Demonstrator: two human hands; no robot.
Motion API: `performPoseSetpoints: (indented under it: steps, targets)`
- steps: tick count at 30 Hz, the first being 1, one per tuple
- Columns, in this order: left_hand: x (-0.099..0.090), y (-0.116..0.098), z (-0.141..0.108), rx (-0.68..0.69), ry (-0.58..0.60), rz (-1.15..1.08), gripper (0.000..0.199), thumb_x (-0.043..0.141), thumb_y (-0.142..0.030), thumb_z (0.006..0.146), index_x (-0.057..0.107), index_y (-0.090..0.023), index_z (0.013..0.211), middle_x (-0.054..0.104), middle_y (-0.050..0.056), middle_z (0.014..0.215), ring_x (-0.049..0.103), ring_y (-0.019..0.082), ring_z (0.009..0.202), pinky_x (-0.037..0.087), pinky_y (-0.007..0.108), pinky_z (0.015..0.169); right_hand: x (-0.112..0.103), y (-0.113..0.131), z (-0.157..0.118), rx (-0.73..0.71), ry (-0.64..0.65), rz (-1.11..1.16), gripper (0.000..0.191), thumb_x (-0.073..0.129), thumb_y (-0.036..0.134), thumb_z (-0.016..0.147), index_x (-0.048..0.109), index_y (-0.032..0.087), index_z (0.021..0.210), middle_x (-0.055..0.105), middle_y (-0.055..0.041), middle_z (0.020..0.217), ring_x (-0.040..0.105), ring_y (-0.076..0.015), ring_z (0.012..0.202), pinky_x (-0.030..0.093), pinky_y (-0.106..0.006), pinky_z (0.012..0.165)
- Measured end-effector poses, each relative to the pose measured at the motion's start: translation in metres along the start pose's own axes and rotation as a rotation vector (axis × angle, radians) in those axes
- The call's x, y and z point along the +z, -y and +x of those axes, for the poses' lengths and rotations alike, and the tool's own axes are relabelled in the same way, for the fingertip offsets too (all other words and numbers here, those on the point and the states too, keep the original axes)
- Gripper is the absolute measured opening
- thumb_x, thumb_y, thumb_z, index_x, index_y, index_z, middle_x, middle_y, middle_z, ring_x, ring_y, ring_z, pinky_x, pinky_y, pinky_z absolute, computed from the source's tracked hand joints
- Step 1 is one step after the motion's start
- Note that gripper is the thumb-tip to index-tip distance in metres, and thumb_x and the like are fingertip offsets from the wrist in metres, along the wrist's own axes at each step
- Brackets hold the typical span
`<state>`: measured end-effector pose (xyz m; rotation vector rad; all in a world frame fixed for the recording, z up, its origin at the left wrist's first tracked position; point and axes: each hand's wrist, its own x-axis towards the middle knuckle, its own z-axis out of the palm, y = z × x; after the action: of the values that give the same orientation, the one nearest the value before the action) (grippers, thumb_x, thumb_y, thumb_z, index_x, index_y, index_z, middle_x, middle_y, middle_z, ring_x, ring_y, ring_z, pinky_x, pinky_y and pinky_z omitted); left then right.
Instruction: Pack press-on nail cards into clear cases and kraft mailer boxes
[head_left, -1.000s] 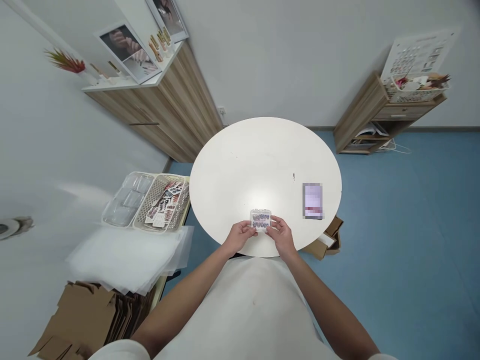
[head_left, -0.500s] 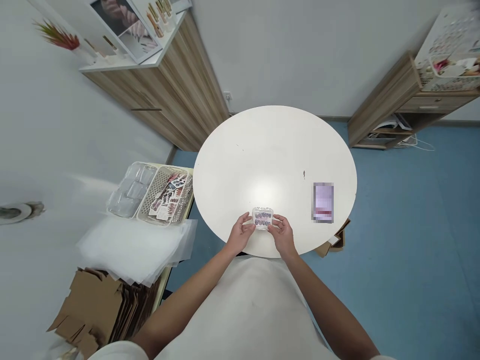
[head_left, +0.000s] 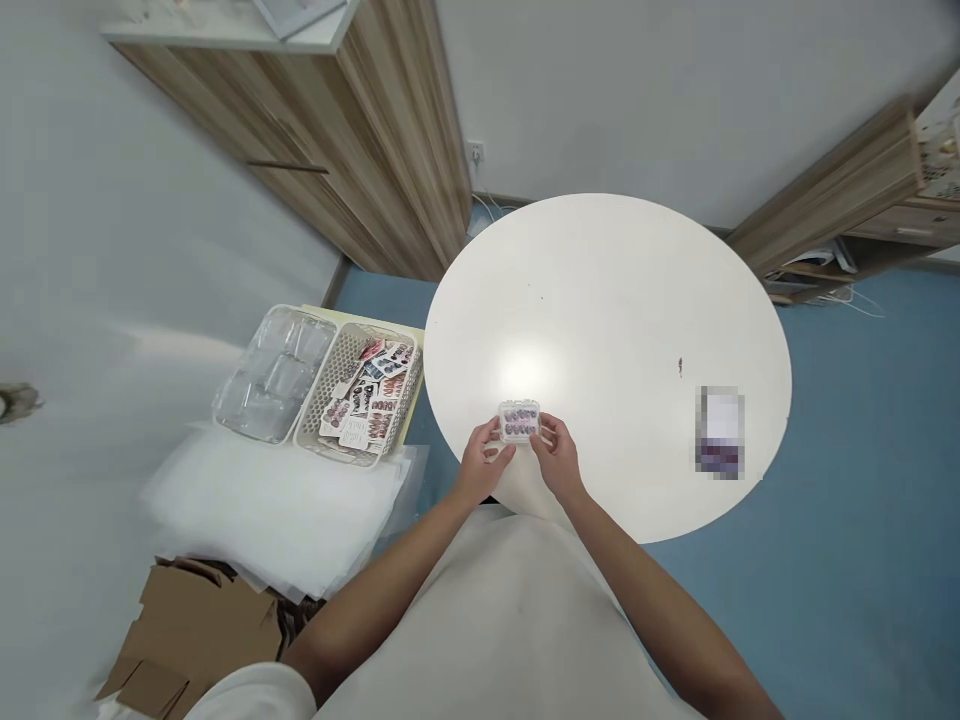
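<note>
A small clear plastic case of press-on nails (head_left: 520, 422), its patterned nails lying in two rows, is held over the near edge of the round white table (head_left: 600, 300). My right hand (head_left: 558, 458) grips the case's right side, with the thumb on its lower right corner. At the opposite side my left hand (head_left: 480, 465) has its fingers curled against the left edge, while its thumb points toward the lower edge. The lid looks closed. Fingertips behind the case are hidden.
Left of the table, one white basket (head_left: 304, 425) holds clear plastic cases and another basket (head_left: 321, 385) holds nail cards. Translucent sheets (head_left: 262, 500) and folded cardboard (head_left: 202, 625) lie nearer. A blurred-out item (head_left: 720, 432) rests on the table's right. Wooden cabinets (head_left: 390, 130) stand behind.
My view has turned left and down, so the table and blurred item sit farther right. Both hands stay at the case; my left thumb has come away from its lower corner.
</note>
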<state>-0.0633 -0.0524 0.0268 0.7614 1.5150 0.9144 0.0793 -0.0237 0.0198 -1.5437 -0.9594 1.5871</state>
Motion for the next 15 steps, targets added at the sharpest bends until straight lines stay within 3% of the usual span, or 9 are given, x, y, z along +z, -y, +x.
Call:
performPoseSetpoints:
  steps: [3,8,15]
  targets:
    - [-0.034,0.0,0.023,-0.024,-0.055,0.039,0.057,0.063,-0.036,0.069,0.045,-0.026,0.123,0.043,0.007,0.117,0.044,0.021,0.107,0.042,0.028,0.082,0.034,0.0,0.02,-0.005,0.002,-0.13,0.045,0.057,0.034,0.069,0.05,0.028,0.114,0.046,-0.0059,0.117,0.047,-0.0207,0.103,0.047,-0.035,0.078]
    - [-0.08,-0.006,0.064,-0.097,-0.068,0.181,0.058,0.06,-0.041,0.071,0.045,-0.023,0.124,0.043,0.008,0.111,0.047,0.02,0.1,0.043,0.027,0.077,0.081,-0.001,0.057,0.046,0.068,-0.23,0.053,0.058,0.031,0.067,0.048,0.028,0.119,0.048,-0.0053,0.11,0.049,-0.0189,0.094,0.047,-0.035,0.076]
    - [-0.103,-0.014,0.107,-0.125,-0.054,0.221,0.064,0.057,-0.043,0.072,0.037,-0.024,0.13,0.036,0.01,0.123,0.046,0.023,0.103,0.041,0.027,0.078,0.119,0.004,0.094,0.035,0.077,-0.278,0.058,0.058,0.027,0.067,0.043,0.028,0.123,0.046,-0.0057,0.109,0.051,-0.0171,0.085,0.048,-0.034,0.075]
